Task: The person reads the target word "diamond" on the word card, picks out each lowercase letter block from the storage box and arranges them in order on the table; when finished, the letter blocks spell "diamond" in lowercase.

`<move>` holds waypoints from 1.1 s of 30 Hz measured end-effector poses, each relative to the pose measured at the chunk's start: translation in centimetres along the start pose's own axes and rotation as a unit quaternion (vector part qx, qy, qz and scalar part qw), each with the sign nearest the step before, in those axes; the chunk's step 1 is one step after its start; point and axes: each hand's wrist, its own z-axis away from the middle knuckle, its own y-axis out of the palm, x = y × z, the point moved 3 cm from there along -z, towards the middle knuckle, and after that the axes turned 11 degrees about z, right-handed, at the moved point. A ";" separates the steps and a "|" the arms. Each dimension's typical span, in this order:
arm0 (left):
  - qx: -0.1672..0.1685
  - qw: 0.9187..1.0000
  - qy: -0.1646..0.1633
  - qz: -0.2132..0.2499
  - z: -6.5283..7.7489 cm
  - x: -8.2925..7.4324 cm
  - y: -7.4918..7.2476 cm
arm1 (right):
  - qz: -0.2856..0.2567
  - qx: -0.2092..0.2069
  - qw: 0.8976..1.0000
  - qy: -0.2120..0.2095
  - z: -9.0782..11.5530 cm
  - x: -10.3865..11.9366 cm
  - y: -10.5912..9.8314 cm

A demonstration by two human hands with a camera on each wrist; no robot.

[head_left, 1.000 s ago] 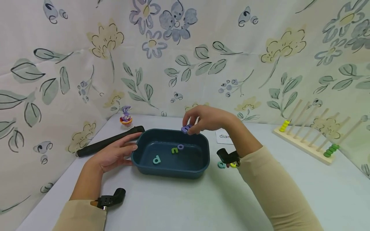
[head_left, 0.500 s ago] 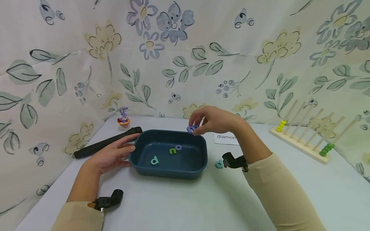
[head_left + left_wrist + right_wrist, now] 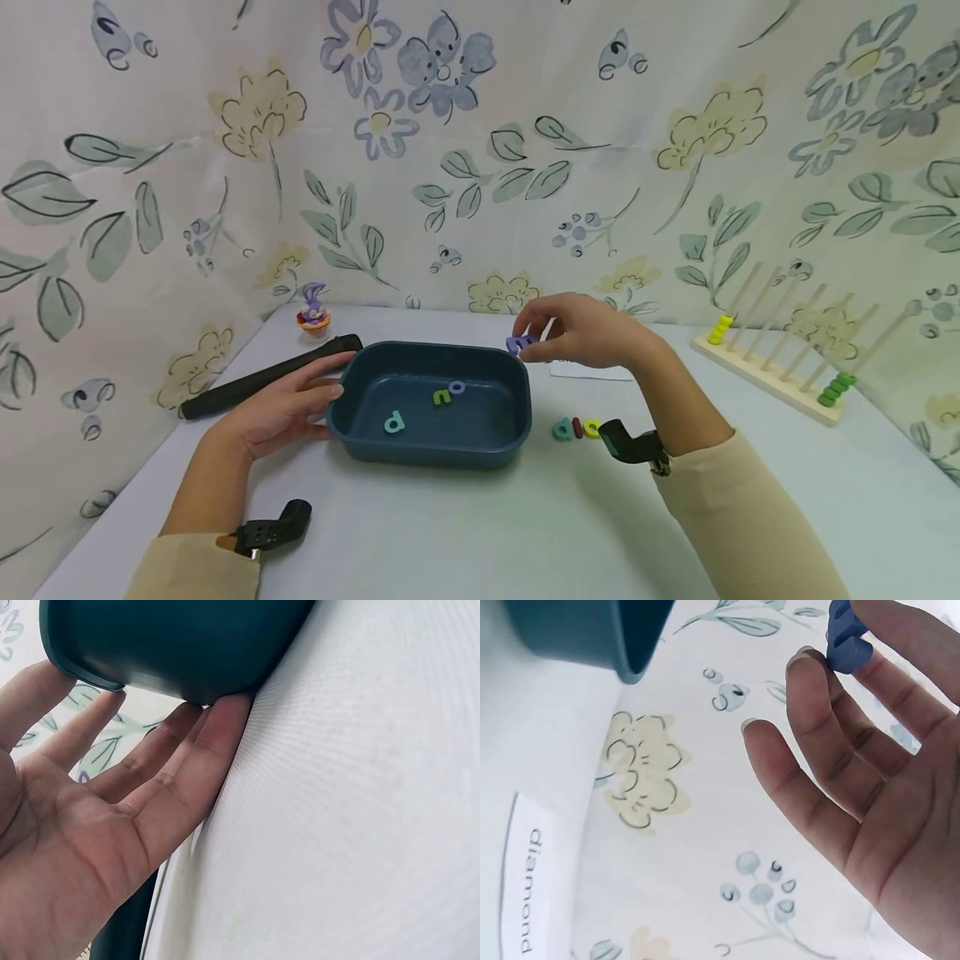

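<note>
My right hand (image 3: pixel 585 332) pinches a purple letter m (image 3: pixel 517 343) between thumb and fingertips, above the back right corner of a dark blue-green bin (image 3: pixel 427 454). The wrist view shows the same purple letter (image 3: pixel 849 643) at the fingertips. My left hand (image 3: pixel 288 408) touches the bin's left end; in the left wrist view its extended fingers (image 3: pixel 217 731) rest against the wall and rim. Inside the bin lie a teal letter d (image 3: pixel 393 422), a green letter n (image 3: pixel 442 397) and a purple letter o (image 3: pixel 457 387).
Right of the bin lie a teal letter (image 3: pixel 562 429), a red piece (image 3: pixel 577 427) and a yellow letter (image 3: pixel 592 428). Behind them is a card reading "diamond" (image 3: pixel 526 889). A bead rack (image 3: pixel 765 379) stands right; a black tube (image 3: pixel 262 383) and purple bunny figure (image 3: pixel 313 312) are left.
My right hand has moved right with the purple letter m, from over the bin to its back right corner. The left hand stays at the bin. The head view has shifted slightly.
</note>
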 end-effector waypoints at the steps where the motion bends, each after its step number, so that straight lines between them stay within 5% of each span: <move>1: 0.003 1.000 0.001 0.000 0.0 0.0 0.0 | -0.002 -0.004 1.000 0.006 0.3 -0.4 0.2; 19: 0.008 1.000 0.006 -0.003 -0.2 0.2 -0.1 | -0.037 -0.083 0.996 0.020 3.5 -4.4 2.5; 33: 0.013 1.000 0.011 -0.001 -0.2 0.3 -0.1 | -0.028 -0.082 0.995 0.052 5.9 -6.8 3.5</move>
